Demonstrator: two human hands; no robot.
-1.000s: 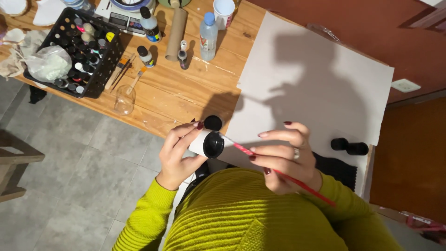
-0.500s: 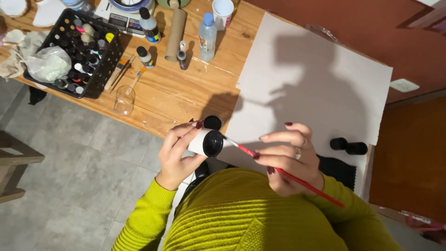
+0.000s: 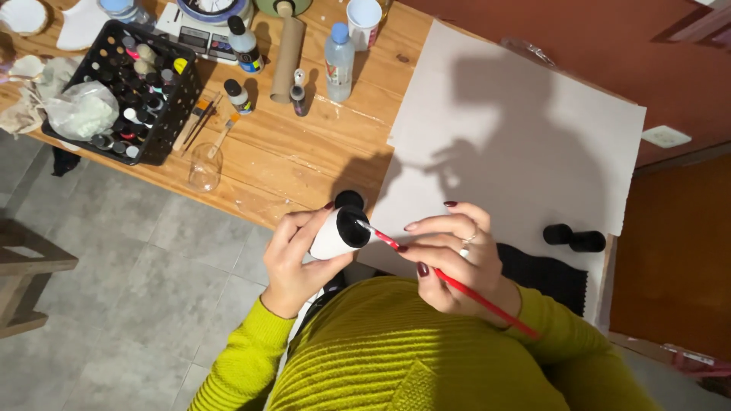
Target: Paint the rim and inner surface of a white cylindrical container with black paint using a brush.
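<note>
My left hand [image 3: 293, 255] grips a short white tube [image 3: 335, 234] whose open end is black inside, held just off the table's near edge. My right hand [image 3: 453, 255] holds a thin red paintbrush [image 3: 457, 283], its tip touching the tube's black rim. A small black round lid or pot [image 3: 349, 199] sits on the wooden table [image 3: 282, 164] just behind the tube. A big sheet of grey card [image 3: 525, 144] covers the table's right part, under my right hand.
A black crate of small paint bottles [image 3: 126, 91] with a plastic bag stands at the left. Brushes, a clear glass [image 3: 205, 167], a cardboard tube [image 3: 288, 49], a water bottle [image 3: 339, 61] and a white cup [image 3: 364, 21] lie along the back. Two black cylinders [image 3: 575, 237] rest on the card's right.
Both hands stay almost in place. The brush tip has shifted slightly along the tube's black end.
</note>
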